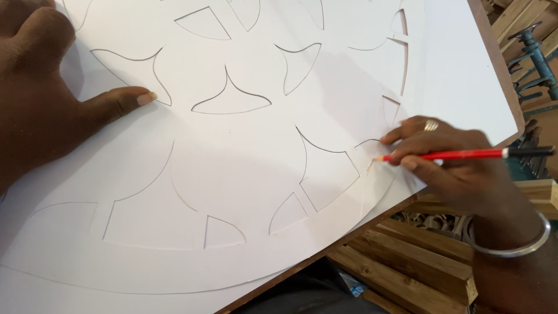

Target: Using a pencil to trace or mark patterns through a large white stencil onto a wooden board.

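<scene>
Gripping a red pencil (465, 154) w/ thumb and fingers closed round it, the right hand (447, 163) is sitting at the right edge of a round white stencil (244, 174). Pencil is lying nearly level, black end pointing right, sharpened tip pointing left and touching the surface at approx the stencil's outer rim, just beside a cut-out notch. A ring (430, 124) is showing on one finger, and a silver bangle (517, 241) is circling the wrist.

Stencil is looking like thin white card, circular, w/ many curved cut-out shapes: pointed petal forms, wedges, a bell-like shape near the middle, smaller segments along the rim. Cut edges are reading as thin dark lines w/ slight shadow. It is lying flat on a white board (465, 70), which is showing a brown edge along its right and lower sides; the sheet is covering most of the board, leaving a bare strip top right.

Left hand (40, 87) is pressing flat on the stencil's upper left part, fingers open and spread, thumb stretched out to the right, its nail near a pointed cut-out. It is gripping nothing.

Below the board's edge, wooden slats (407, 261) are lying stacked at lower right. A blue-green metal tool (537, 58) is standing at the far right, beyond the board; can't tell what kind.
</scene>
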